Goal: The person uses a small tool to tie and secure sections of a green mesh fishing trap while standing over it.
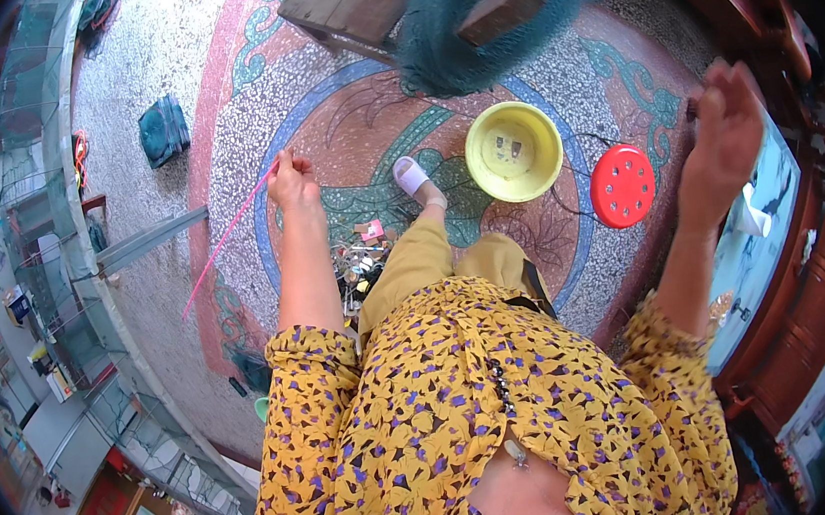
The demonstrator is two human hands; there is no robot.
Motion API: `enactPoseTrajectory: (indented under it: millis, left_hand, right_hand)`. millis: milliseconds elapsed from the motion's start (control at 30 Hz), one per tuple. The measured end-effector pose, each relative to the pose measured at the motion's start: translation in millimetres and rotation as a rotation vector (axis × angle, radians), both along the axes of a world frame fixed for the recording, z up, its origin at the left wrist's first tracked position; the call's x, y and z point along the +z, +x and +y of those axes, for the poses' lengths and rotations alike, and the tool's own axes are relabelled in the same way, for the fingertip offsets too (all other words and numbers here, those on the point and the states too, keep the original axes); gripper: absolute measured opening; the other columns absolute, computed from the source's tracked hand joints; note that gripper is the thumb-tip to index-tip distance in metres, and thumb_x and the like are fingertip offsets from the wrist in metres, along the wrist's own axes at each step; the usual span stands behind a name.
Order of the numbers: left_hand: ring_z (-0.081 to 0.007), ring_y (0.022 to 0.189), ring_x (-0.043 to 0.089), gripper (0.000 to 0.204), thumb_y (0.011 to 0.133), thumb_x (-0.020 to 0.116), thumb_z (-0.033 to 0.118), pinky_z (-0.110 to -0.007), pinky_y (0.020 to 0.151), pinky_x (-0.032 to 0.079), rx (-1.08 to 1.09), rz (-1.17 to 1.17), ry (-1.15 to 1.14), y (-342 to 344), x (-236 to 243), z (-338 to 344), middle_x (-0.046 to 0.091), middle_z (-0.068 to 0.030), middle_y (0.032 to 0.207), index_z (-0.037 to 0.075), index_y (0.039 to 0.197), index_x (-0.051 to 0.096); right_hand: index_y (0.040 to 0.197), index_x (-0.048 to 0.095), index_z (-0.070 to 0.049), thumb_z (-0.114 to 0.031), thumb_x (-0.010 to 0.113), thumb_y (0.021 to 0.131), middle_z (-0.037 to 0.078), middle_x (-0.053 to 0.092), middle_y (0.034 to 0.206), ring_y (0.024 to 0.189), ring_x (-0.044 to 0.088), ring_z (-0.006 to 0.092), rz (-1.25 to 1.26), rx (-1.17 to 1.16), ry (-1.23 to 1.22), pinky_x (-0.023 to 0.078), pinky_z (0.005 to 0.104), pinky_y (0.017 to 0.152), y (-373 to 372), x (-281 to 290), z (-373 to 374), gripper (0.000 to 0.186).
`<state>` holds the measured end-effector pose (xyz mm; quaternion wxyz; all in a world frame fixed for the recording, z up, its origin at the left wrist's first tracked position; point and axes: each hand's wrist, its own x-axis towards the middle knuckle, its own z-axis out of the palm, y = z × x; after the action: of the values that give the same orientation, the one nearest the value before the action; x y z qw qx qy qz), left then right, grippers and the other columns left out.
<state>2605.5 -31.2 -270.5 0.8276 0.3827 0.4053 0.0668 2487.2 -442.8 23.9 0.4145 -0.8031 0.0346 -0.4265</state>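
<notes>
pinching a long, thin pink stick [227,238], the left hand [292,181] curls narrow; the blurred right hand [724,129] extends loose fingers.

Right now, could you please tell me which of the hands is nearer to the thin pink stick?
Left. The left hand holds the thin pink stick near one end; the right hand is well away from it, on the opposite side.

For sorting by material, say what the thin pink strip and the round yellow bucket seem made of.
Thin pink strip: possibly plastic, perhaps cord, given its vivid, even colour; finish unclear. Round yellow bucket: probably smooth moulded plastic, judging by its even colour and rounded rim.
</notes>
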Motion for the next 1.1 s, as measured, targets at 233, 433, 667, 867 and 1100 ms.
enactPoseTrajectory:
  millis: [233, 433, 667, 867, 1100]
  left_hand:
    - [-0.0109, 0.054, 0.052, 0.006, 0.088, 0.060, 0.010, -0.026, 0.051, 0.047, -0.059, -0.077, -0.018, 8, -21, -27, 0.059, -0.0034, 0.077, 0.009, 0.091, 0.055]
    - [-0.0111, 0.054, 0.052, 0.008, 0.088, 0.061, 0.012, -0.026, 0.051, 0.049, -0.068, -0.019, 0.004, -3, -71, -31, 0.057, -0.0018, 0.071, 0.010, 0.089, 0.054]
    - [-0.0112, 0.055, 0.052, 0.008, 0.088, 0.061, 0.011, -0.026, 0.053, 0.050, -0.064, -0.025, 0.021, 31, -110, -2, 0.054, -0.0007, 0.069, 0.009, 0.086, 0.054]
    - [-0.0106, 0.057, 0.052, 0.007, 0.090, 0.059, 0.013, -0.026, 0.053, 0.049, -0.064, 0.022, 0.028, 74, -141, 26, 0.059, -0.0039, 0.077, 0.006, 0.089, 0.056]
    - [-0.0105, 0.055, 0.052, 0.006, 0.088, 0.060, 0.010, -0.025, 0.051, 0.049, -0.029, 0.040, 0.010, 114, -176, 9, 0.060, -0.0051, 0.076, 0.006, 0.088, 0.056]
  right_hand:
    - [0.120, 0.053, -0.007, -0.024, 0.065, 0.084, 0.013, 0.057, 0.114, 0.110, 0.050, 0.0245, 0.229, -0.049, -0.696, 0.037, 0.0322, 0.095, 106, 11, -22, 0.041]
    - [0.117, 0.058, -0.009, -0.042, 0.057, 0.089, 0.010, 0.061, 0.116, 0.108, 0.058, 0.0233, 0.580, 0.144, -0.601, 0.043, 0.0357, 0.092, 125, -84, -58, 0.044]
    - [0.104, 0.066, -0.016, -0.041, 0.058, 0.086, 0.003, 0.068, 0.091, 0.087, 0.064, 0.0185, 0.774, 0.005, -0.495, 0.044, 0.0288, 0.080, 88, -85, -3, 0.032]
    - [0.105, 0.063, -0.002, -0.024, 0.054, 0.093, 0.006, 0.066, 0.096, 0.091, 0.062, 0.0127, 0.803, 0.100, -0.315, 0.043, 0.0239, 0.086, 82, -85, 44, 0.027]
    - [0.104, 0.064, -0.004, -0.025, 0.047, 0.097, 0.005, 0.064, 0.100, 0.096, 0.060, 0.0134, 0.874, 0.107, -0.384, 0.043, 0.0275, 0.091, 80, -76, 51, 0.028]
